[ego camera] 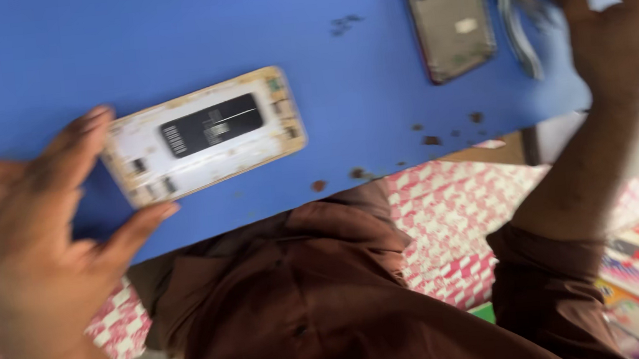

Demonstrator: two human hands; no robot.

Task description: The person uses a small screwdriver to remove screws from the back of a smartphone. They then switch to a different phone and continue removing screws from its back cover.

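The opened phone (204, 136) lies on the blue bench (39, 58), back cover off, so its pale inner frame and dark battery face up. Its long axis runs nearly left to right across the view, tilted a little so the right end sits higher in the picture. The left end of the phone is held by the left hand (26, 220): the forefinger lies along the upper corner and the thumb presses at the lower corner, so the hand pinches that short edge with the palm off to the left of it. The phone stretches away from this hand towards the middle of the bench.

The right hand (613, 15) is well apart from this phone, up at the far right of the bench. Its fingers are spread and curled down over a loose strip or cable (518, 23) near the bench edge; motion blur hides whether it grips anything. Just left of that hand lies a second opened phone (450, 18), its long axis running up and down the view, roughly square to the first one.

Small dark specks (428, 139), perhaps screws or crumbs, are scattered on the blue surface between the two phones. Below the bench edge show the person's brown shirt (307, 304) and a red and white patterned cloth (454, 221).
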